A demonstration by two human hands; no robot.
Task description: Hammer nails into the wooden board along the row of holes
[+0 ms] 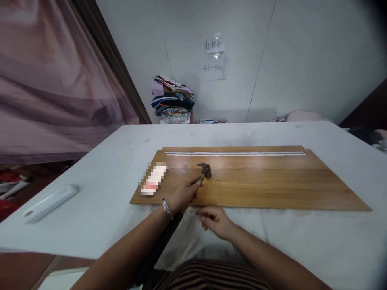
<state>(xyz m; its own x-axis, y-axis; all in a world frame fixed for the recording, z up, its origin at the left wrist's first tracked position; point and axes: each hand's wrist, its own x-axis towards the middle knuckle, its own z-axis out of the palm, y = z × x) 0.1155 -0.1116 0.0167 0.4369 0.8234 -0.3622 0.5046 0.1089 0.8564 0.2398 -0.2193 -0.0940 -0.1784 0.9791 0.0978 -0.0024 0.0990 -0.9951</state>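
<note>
My left hand (185,196), with a silver bracelet at the wrist, is closed round the handle of a claw hammer (206,170), just behind the head. The hammer head is over a wooden board (287,189), and its dark handle runs back toward my body. Right of the head, a row of small dark dots (229,179), nails or nail holes, crosses the wood. Several loose nails (184,167) lie left of the hammer. Below the board's near edge is my right hand (217,222), fingers loosely bent and somewhat apart, nothing visible in them.
The board lies on a white table (99,177). Two white marked strips (236,154) run along its far edge. A pixelated phone-like object (154,179) rests on its left end. At the table's left is a long white object (51,203). Folded cloths (173,100) are stacked behind.
</note>
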